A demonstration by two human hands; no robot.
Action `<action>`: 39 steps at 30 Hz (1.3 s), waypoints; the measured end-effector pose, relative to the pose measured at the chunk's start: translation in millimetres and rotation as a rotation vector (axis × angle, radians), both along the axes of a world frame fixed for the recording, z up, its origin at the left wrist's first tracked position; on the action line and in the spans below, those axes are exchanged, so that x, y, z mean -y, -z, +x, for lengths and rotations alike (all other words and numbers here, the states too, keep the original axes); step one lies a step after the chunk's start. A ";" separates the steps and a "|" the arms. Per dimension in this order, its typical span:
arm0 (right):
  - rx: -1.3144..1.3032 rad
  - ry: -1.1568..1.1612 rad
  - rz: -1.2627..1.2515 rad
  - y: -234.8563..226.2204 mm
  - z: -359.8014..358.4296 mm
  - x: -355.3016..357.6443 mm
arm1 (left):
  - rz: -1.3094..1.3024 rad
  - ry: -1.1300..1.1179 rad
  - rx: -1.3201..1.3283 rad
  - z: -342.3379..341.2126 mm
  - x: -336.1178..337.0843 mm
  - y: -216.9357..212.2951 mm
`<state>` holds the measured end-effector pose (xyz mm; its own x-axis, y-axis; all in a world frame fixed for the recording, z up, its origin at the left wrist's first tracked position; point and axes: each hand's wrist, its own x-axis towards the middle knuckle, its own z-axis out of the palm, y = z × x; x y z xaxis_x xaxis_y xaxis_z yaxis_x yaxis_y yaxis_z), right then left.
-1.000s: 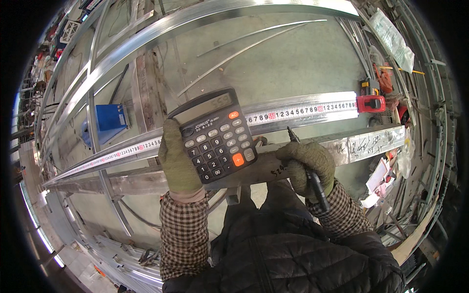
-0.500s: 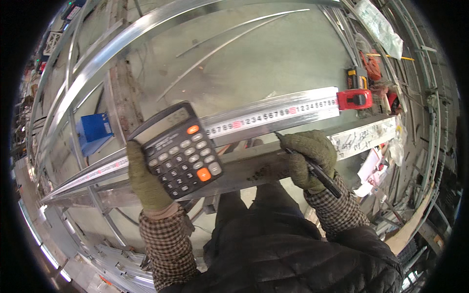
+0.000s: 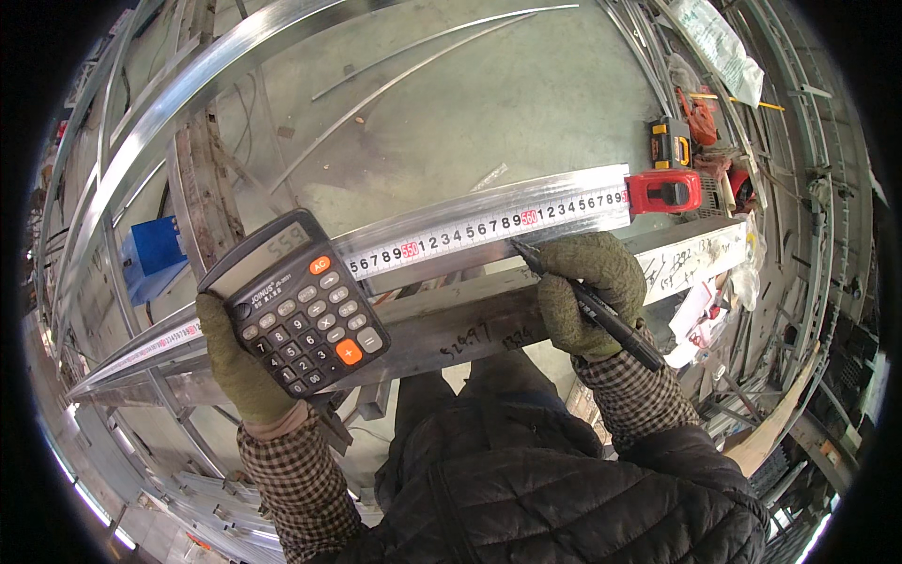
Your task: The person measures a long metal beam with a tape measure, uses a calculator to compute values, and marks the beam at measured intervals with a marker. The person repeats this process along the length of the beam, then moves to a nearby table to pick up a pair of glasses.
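My left hand (image 3: 240, 367), in an olive knit glove, grips a black desk calculator (image 3: 299, 331) by its left side, its keys and display facing up. A black marker pen (image 3: 613, 324) is held in my gloved right hand (image 3: 594, 287), its dark tip pointing at the near edge of a long metal profile (image 3: 479, 202). Along that profile lies a pulled-out white tape blade (image 3: 470, 229); its red tape measure case (image 3: 665, 192) rests at the right end. The calculator covers part of the blade. Nearer me runs a metal beam (image 3: 442, 329) with handwritten marks.
A blue box-like object (image 3: 155, 256) sits at the left. Thin metal strips (image 3: 413, 80) lie on the greenish surface beyond the profile. A black and yellow device (image 3: 670, 144), papers (image 3: 693, 310) and plastic wrapping (image 3: 719, 47) are at the right. Metal frames curve around the sides.
The whole view has shifted slightly. My left hand has carried the calculator left and a little nearer me, uncovering more of the tape blade. The pen tip has come slightly closer to the profile.
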<state>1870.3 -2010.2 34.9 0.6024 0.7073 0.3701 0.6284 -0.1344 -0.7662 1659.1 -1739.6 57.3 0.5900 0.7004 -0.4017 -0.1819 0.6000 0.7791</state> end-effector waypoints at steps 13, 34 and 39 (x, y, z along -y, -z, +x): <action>0.082 0.133 0.047 1.3 7.0 -3.4 | 0.086 -0.065 -0.107 -2.0 -1.1 3.4; -0.016 0.082 -0.034 -8.0 12.5 -0.3 | 0.062 -0.034 -0.112 -8.1 -3.7 4.5; -0.070 0.019 -0.084 -18.1 11.7 13.5 | 0.063 0.018 -0.114 -8.9 -5.9 5.7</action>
